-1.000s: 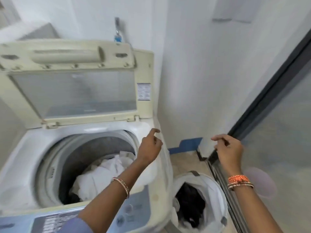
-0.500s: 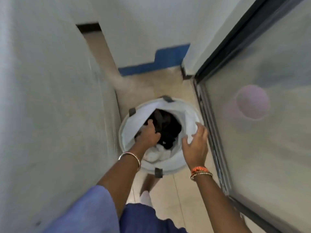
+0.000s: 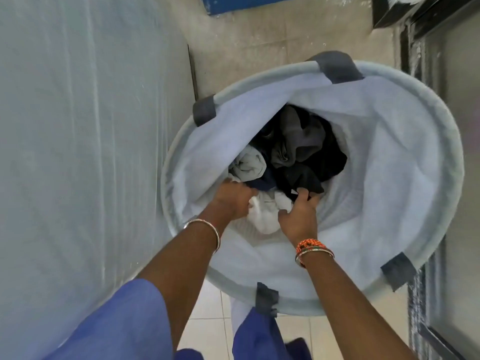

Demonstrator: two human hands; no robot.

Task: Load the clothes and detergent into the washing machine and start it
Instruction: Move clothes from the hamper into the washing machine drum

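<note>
A round white laundry basket (image 3: 428, 157) stands on the floor below me, holding dark clothes (image 3: 306, 154), a grey piece (image 3: 250, 163) and a white garment (image 3: 265, 214). Both hands are down inside it. My left hand (image 3: 231, 201) grips the white garment from the left. My right hand (image 3: 300, 216) closes on the same white cloth from the right, fingertips at the edge of a black piece. The washing machine's white side wall (image 3: 91, 152) fills the left of the view; its tub is out of sight.
A glass door with a dark frame (image 3: 426, 294) runs close along the basket's right side. Beige floor tiles (image 3: 259, 29) lie beyond the basket, with a blue skirting strip (image 3: 233, 3) at the top. My blue clothing hangs at the bottom.
The view dropped from the open machine to the basket and came closer. Both hands went down into the basket and took hold of the white garment.
</note>
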